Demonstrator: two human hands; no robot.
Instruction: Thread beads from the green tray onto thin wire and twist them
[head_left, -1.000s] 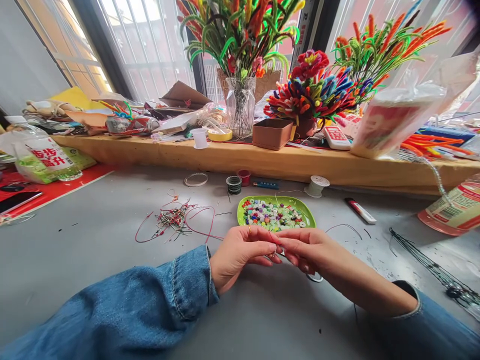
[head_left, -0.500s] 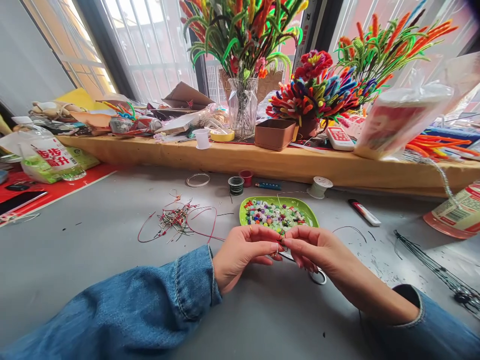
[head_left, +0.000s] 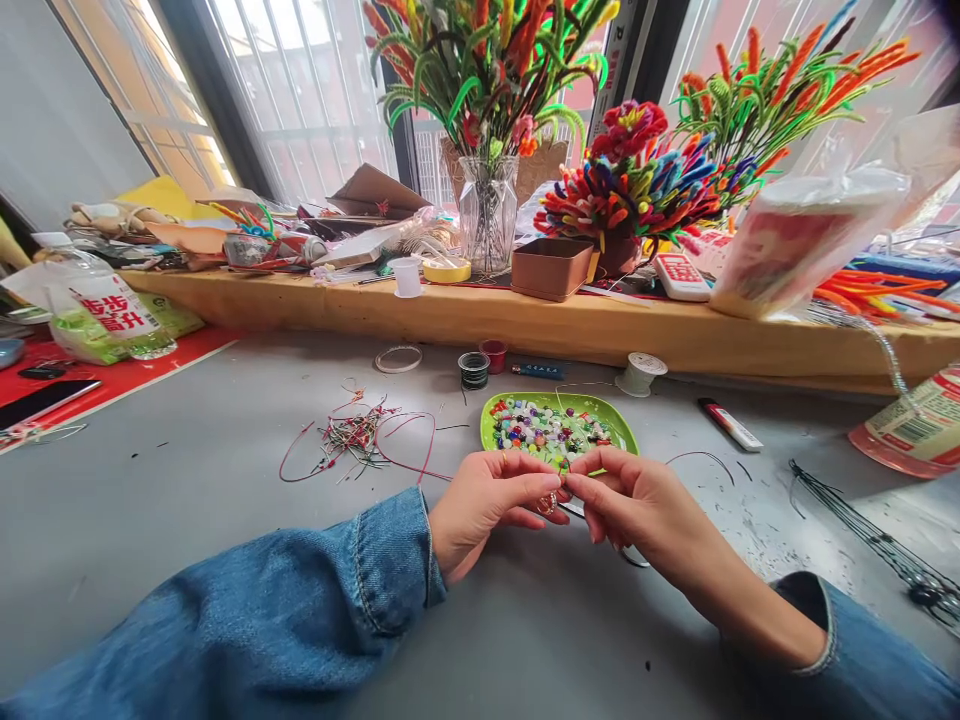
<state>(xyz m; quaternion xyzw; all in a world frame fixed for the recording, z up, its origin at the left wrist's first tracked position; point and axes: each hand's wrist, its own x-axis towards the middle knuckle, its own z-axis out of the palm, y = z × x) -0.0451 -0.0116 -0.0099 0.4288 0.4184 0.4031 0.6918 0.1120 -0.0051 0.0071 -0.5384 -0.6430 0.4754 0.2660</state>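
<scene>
My left hand [head_left: 504, 505] and my right hand [head_left: 626, 500] meet fingertip to fingertip above the front edge of a green tray [head_left: 624, 420]. Both are closed in a pinch on a thin dark cord [head_left: 564, 468], of which only a short bit shows between the fingers. Glass beads [head_left: 544, 425] of many colours fill the tray. Under my right hand, a metal loop [head_left: 634, 556] sticks out, perhaps a scissor handle; the rest is hidden. A ring shows on my left hand.
Left of the tray lies a tangle of red and dark cords [head_left: 356, 435]. Behind stand a dark thread spool [head_left: 474, 371] and a white spool [head_left: 641, 374]. To the right are a lighter [head_left: 729, 424], a bundle of dark cords [head_left: 862, 530] and a bottle [head_left: 919, 425]. A cluttered ledge [head_left: 315, 310] runs behind.
The fingertips have shifted slightly and less of the cord shows between them. My right hand and forearm have moved a little, covering more of the metal loop.
</scene>
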